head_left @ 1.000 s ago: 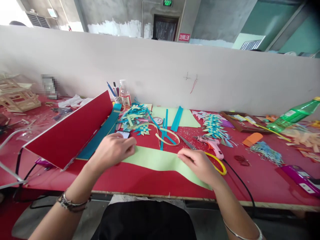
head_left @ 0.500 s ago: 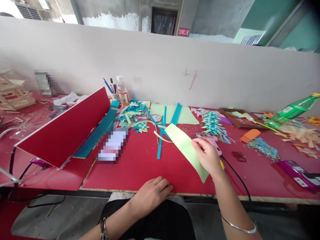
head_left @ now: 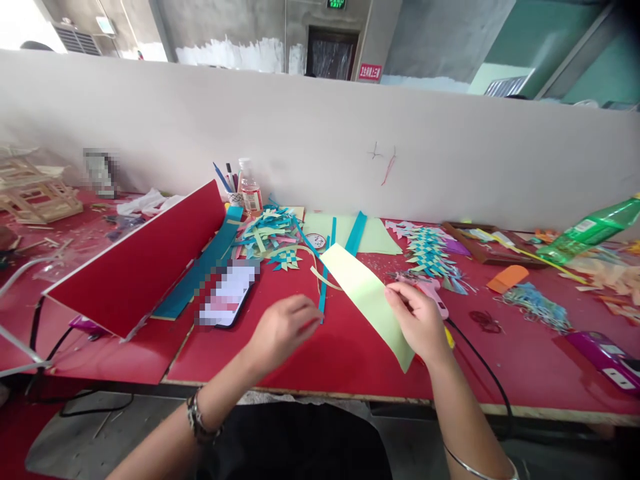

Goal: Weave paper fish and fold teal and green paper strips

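My right hand (head_left: 419, 321) pinches one long edge of a light green paper strip (head_left: 363, 290), which slants up off the red table (head_left: 310, 360) toward the back. My left hand (head_left: 284, 328) hovers over the table to the left of it. Its fingers are drawn together at the near end of a thin blue paper strip (head_left: 324, 280) that lies on the table; I cannot see whether they pinch it. A phone (head_left: 227, 297) lies left of my left hand.
A tilted red board (head_left: 140, 260) stands at the left. A pile of blue and green strips (head_left: 267, 233), a pen cup (head_left: 233, 190) and a small bottle (head_left: 250, 187) sit at the back. A pink glue gun (head_left: 433, 293), woven pieces (head_left: 427, 253) and a green bottle (head_left: 590, 230) lie to the right.
My left hand let go of the green strip, dropped to the table's front edge, then came forward to the blue strip. My right hand swung the green strip round and lifted it.
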Demonstrator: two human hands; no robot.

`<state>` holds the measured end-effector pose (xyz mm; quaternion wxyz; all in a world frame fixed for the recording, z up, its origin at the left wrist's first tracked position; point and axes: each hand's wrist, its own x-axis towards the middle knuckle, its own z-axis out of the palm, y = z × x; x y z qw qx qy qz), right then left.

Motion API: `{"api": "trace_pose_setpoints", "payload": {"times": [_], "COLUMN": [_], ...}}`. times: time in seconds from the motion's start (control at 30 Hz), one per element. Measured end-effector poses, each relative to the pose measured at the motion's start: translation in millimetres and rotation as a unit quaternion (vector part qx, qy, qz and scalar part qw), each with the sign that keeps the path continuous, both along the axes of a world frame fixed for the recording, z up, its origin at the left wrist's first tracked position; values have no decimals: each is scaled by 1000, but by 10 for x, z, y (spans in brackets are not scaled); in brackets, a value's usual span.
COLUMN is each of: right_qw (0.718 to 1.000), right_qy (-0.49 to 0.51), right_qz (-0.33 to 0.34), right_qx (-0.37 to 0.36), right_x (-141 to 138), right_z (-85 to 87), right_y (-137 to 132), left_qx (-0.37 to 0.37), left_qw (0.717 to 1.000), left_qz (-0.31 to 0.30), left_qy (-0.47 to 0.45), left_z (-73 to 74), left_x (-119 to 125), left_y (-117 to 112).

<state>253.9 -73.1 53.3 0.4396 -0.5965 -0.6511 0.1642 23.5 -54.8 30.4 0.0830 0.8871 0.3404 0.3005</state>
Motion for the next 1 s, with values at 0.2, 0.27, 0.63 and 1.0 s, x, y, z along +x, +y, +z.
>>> {"api": "trace_pose_setpoints", "payload": {"times": [0.2,0.27,0.63,1.0], "right_qw": [1000,1000,999,984], "right_qy": [-5,-3,11,14], "right_qz": [20,17,43,167], "right_qx": [10,10,22,-61], "right_x": [-12,-6,-155,-373], "right_z": [-14,-23,8,7], "right_y": [-1,2,-7,-161], "left_qx": [140,158,-227,-453], "left_qw": [969,945,966,798], "left_qz": [195,267,97,-19], "left_qy": [-62,-100,-72,-397], "left_z": [422,499,280,212], "left_x": [-513,-723,-486,-16], "left_y": [569,833,991,178]}}
